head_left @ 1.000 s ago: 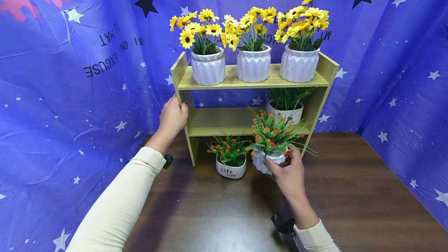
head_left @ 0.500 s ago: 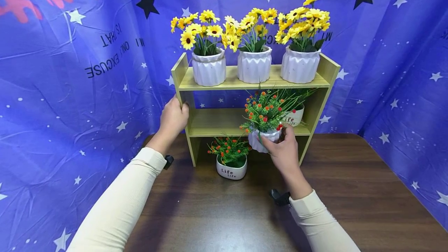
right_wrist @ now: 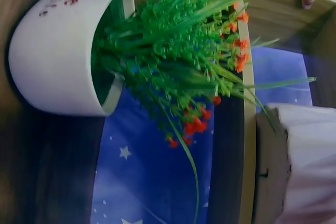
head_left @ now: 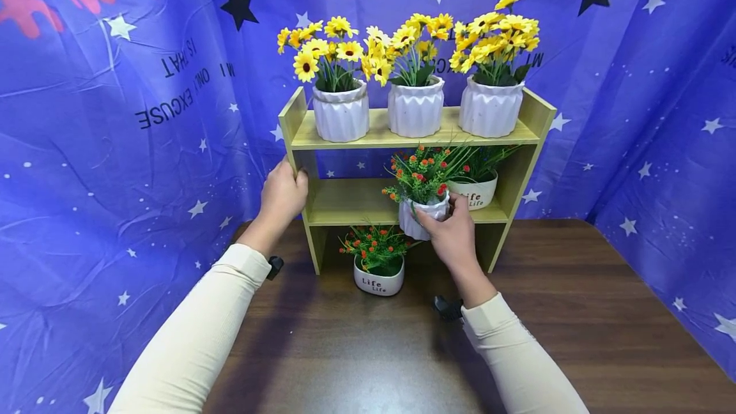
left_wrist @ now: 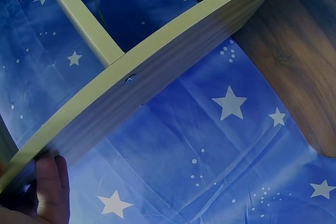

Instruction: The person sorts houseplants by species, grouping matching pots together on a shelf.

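Note:
My left hand point(head_left: 282, 193) grips the left side panel of a light wooden shelf point(head_left: 345, 200); the left wrist view shows that hand point(left_wrist: 50, 190) at the panel's edge point(left_wrist: 131, 66). In my right hand point(head_left: 452, 235) is a white ribbed flowerpot point(head_left: 424, 222) of orange-red flowers, held by its right side in front of the middle board. The right wrist view shows part of this ribbed flowerpot point(right_wrist: 307, 161) close to the board's edge point(right_wrist: 248, 129). Behind it, a white "Life" pot point(head_left: 477, 191) of green grass stands at the middle board's right end.
Three white pots of yellow flowers, left point(head_left: 342, 114), middle point(head_left: 416, 109) and right point(head_left: 491, 107), line the top board. Another white "Life" pot point(head_left: 379, 280) with orange-red flowers stands on the dark wooden table point(head_left: 368, 350), below the held pot. A blue starry curtain point(head_left: 144, 177) surrounds the table.
My right hand has raised the ribbed flowerpot and brought it left, from in front of the shelf's lower right to the middle board. My left hand has stayed on the side panel.

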Motion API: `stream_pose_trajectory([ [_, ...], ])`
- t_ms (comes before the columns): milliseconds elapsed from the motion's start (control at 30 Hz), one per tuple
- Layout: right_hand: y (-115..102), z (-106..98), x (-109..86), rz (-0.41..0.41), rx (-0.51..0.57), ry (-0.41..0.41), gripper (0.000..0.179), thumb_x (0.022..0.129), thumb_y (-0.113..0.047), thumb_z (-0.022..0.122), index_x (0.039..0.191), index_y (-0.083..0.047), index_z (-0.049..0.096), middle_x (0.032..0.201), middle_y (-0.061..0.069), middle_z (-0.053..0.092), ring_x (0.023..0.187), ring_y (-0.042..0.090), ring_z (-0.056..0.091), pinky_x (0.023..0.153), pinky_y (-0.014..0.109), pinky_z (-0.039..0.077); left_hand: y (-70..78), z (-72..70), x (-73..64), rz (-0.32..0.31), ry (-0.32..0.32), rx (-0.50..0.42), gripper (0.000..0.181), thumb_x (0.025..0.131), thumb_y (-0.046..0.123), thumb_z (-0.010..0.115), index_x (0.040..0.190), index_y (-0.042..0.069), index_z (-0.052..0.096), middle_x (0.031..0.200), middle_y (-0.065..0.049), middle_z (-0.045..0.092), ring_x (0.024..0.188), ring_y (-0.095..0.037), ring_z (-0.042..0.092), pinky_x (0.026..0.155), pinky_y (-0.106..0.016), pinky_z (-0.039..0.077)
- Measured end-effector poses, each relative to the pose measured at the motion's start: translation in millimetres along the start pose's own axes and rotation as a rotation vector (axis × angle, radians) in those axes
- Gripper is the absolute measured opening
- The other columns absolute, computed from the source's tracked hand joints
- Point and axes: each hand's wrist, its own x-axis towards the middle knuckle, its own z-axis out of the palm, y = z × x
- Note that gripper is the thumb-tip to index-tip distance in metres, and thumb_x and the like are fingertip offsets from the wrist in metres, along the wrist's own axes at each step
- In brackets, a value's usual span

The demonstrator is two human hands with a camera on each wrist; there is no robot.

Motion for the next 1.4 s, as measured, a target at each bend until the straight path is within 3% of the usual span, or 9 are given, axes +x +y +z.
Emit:
stream_pose_trajectory([
  [267, -0.2, 12.2, 14.7, -0.035, -0.058, -0.021, 0.072, 0.082, -0.021, 0.081, 0.133, 0.008, 0.038, 0.125, 0.026, 0.054, 0.112, 0.035, 0.056, 0.092, 0.048, 0.047, -2.3, -0.7, -0.5, -0.005, -0.015, 0.004, 0.027, 0.099, 0.019, 0.05, 0.116, 0.0, 0.058, 0.117, -0.025, 0.064, 0.106, -0.049, 0.061, 0.083, -0.061, 0.045],
  [700, -0.1, 22.6, 39.1, -0.057, -0.132, -0.025, 0.083, 0.084, -0.026, 0.079, 0.144, 0.004, 0.031, 0.131, 0.024, 0.053, 0.12, 0.037, 0.053, 0.099, 0.048, 0.042, 3.6, 0.2, 1.3, -0.015, -0.02, 0.0, 0.025, 0.099, 0.018, 0.05, 0.115, 0.0, 0.057, 0.117, -0.026, 0.064, 0.107, -0.05, 0.06, 0.085, -0.061, 0.045],
  [1400, 0.9, 39.8, 49.3, -0.051, -0.14, 0.033, 0.077, 0.084, -0.03, 0.078, 0.141, 0.002, 0.037, 0.127, 0.022, 0.056, 0.116, 0.035, 0.057, 0.097, 0.046, 0.044, 1.1, -0.6, 0.3, -0.005, -0.015, 0.014, 0.028, 0.099, 0.019, 0.049, 0.117, 0.0, 0.057, 0.119, -0.025, 0.063, 0.109, -0.049, 0.06, 0.086, -0.061, 0.045],
])
